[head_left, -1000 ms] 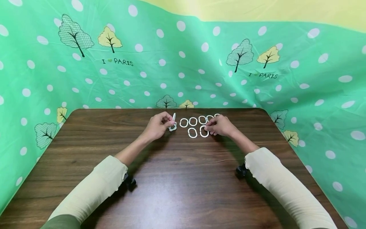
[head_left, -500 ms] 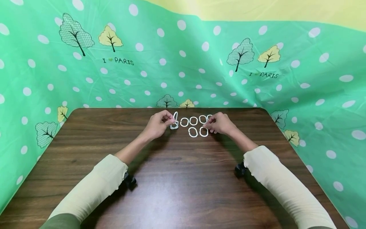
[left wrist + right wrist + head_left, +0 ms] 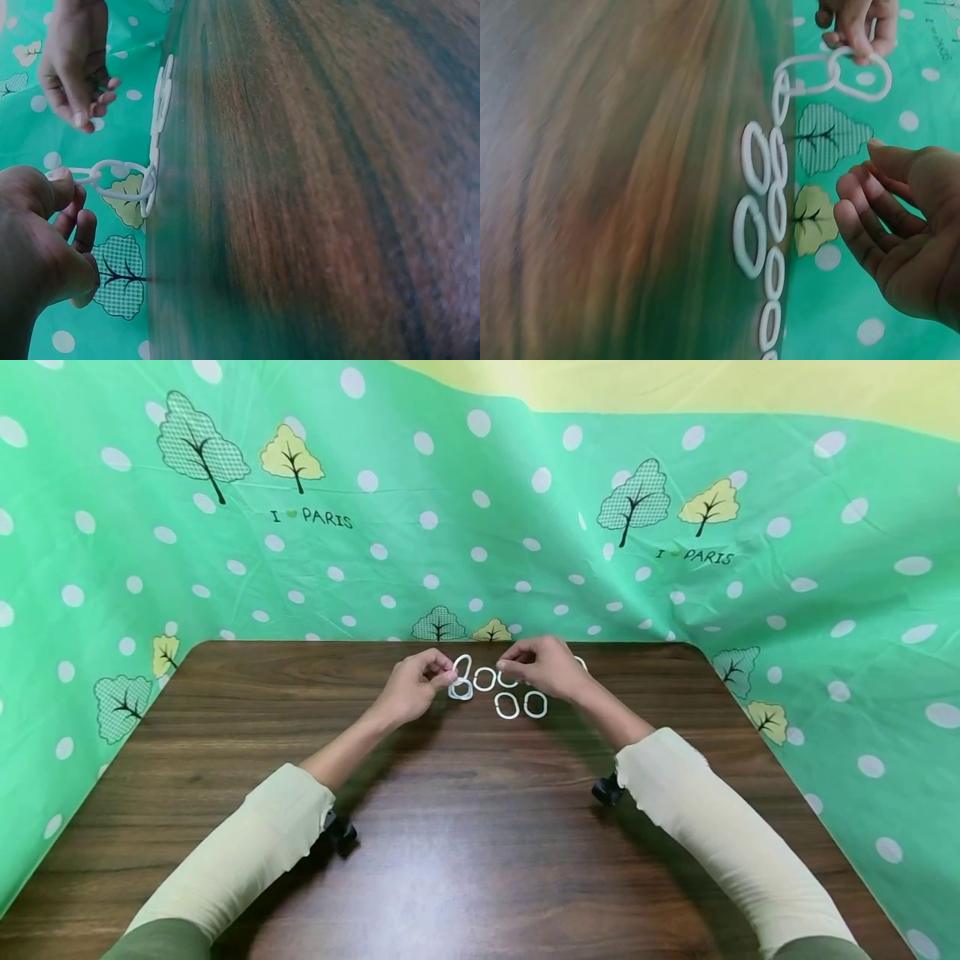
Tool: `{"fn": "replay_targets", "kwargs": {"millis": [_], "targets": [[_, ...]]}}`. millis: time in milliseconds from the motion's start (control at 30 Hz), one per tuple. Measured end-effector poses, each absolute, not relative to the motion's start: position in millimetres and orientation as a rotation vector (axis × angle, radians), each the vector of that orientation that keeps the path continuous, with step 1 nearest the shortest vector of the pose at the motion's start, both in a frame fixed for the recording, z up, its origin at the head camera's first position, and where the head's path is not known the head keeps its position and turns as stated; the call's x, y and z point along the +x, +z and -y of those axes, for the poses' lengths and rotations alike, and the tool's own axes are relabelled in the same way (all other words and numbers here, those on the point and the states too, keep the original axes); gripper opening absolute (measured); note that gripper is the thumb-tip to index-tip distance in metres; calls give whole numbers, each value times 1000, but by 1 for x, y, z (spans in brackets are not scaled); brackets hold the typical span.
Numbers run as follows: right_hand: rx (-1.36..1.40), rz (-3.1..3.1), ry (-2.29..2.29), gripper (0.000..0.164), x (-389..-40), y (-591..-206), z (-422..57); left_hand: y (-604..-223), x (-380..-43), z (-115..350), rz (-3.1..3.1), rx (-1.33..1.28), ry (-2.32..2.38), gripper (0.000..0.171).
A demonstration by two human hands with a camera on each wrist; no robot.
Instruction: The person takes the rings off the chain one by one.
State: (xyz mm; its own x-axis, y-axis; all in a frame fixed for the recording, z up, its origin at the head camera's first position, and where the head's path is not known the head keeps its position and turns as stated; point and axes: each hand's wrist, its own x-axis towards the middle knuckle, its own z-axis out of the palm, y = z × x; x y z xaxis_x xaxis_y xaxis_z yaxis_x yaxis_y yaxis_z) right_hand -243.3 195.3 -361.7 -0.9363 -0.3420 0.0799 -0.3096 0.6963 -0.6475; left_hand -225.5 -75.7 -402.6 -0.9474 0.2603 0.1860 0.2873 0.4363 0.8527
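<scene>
My left hand [image 3: 412, 689] pinches an oval white plastic link [image 3: 864, 75] between thumb and fingertips, raised over the far part of the table. That link hooks through a second link [image 3: 810, 75], which hangs from it down to a link [image 3: 781, 97] at the table. My right hand [image 3: 547, 668] hovers over the row of links with nothing in its loosely bent fingers. It covers part of the row in the head view. The right wrist view shows its thumb and fingertips [image 3: 847, 214] apart.
More white links lie in a row along the far table edge, and two loose links [image 3: 535, 704], [image 3: 750, 236] lie nearer the person. A dark wooden table [image 3: 450, 827] stands before a green dotted cloth [image 3: 375, 485].
My right hand has left the links at the right and moved left, closer to my left hand. The pinched link has turned more face-on, and my left hand has barely moved.
</scene>
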Motion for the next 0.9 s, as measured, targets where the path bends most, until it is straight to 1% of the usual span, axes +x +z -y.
{"fn": "replay_targets", "kwargs": {"millis": [167,633,900], "targets": [[-650,-2874,-1065,20,-246,-356,-182,-403,-227,75,2631,-504,-1574,10],[-799,-2792,-1097,26,-247,-354,-166,-405,-230,71,2604,-540,-1593,8],[-810,-2807,-1088,21,-247,-357,-162,-404,-228,69,2621,-537,-1583,8]]}}
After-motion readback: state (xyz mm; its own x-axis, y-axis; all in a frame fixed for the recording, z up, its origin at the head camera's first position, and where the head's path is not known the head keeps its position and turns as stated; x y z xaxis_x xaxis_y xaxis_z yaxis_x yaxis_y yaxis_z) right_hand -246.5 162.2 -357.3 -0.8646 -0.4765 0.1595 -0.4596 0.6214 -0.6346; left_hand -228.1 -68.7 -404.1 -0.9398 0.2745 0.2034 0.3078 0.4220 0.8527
